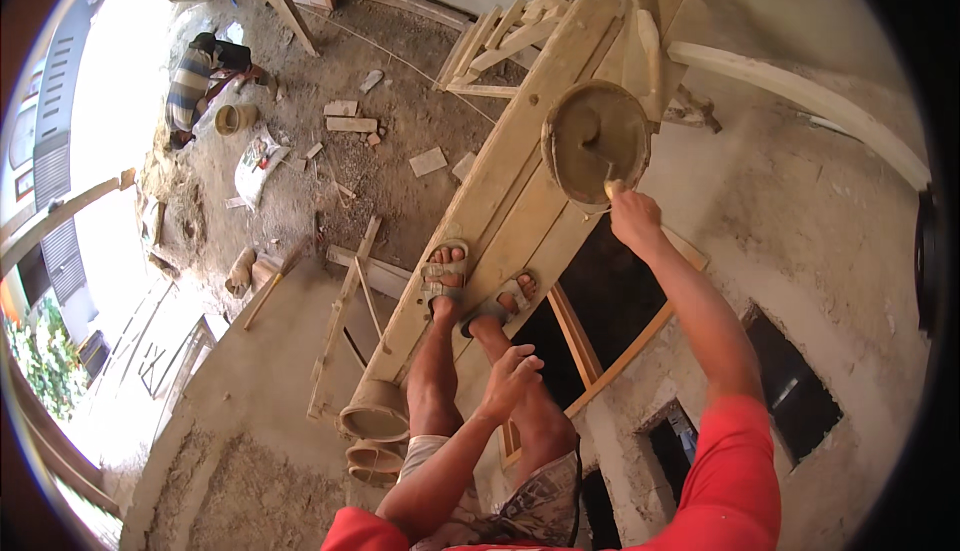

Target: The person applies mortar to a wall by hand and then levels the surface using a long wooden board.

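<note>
My right hand (634,219) grips the pale handle of a trowel (611,177), whose blade dips into wet grey mortar (595,136). The mortar lies in a round bucket (548,156) standing on a raised plank platform (495,201). Over my knee, my left hand (510,383) is empty, its fingers loosely bent and apart. Both my sandalled feet stand on the planks. Just beyond the bucket, a wooden-handled plastering tool (643,36) lies on a board.
Below on the dirt, another person (192,86) bends near a bucket (236,119) and a white sack (257,166). Loose bricks (350,124) are scattered there. Empty buckets (375,421) sit by the platform's near end. A plastered wall (760,241) with dark openings stands at right.
</note>
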Available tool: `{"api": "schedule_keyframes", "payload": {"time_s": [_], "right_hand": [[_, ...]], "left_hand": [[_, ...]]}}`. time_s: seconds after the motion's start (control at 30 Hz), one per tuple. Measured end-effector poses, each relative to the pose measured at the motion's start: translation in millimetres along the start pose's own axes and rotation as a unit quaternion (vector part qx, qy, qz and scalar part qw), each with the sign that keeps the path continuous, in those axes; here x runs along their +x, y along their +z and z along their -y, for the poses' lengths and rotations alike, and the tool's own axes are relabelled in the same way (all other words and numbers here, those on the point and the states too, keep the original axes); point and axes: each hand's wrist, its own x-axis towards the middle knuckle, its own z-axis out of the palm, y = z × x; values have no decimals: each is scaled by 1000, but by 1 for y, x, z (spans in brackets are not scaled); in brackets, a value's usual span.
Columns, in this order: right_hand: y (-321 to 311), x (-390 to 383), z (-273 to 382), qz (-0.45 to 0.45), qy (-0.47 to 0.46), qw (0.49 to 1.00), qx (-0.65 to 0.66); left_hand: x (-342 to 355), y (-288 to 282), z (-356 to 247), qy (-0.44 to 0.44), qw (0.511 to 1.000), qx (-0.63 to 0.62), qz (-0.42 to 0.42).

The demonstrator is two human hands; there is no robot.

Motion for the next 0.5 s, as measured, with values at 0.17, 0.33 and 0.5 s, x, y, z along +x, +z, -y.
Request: {"api": "schedule_keyframes", "payload": {"time_s": [0.17,0.33,0.5], "right_hand": [[-11,79,-16,303,263,871,282],[-58,18,-2,184,109,959,187],[2,5,14,127,48,991,-19]], "left_hand": [[4,2,2,-3,1000,17,2],[1,-11,6,-2,1000,12,-27],[2,-6,-1,3,1000,-15,-8]]}}
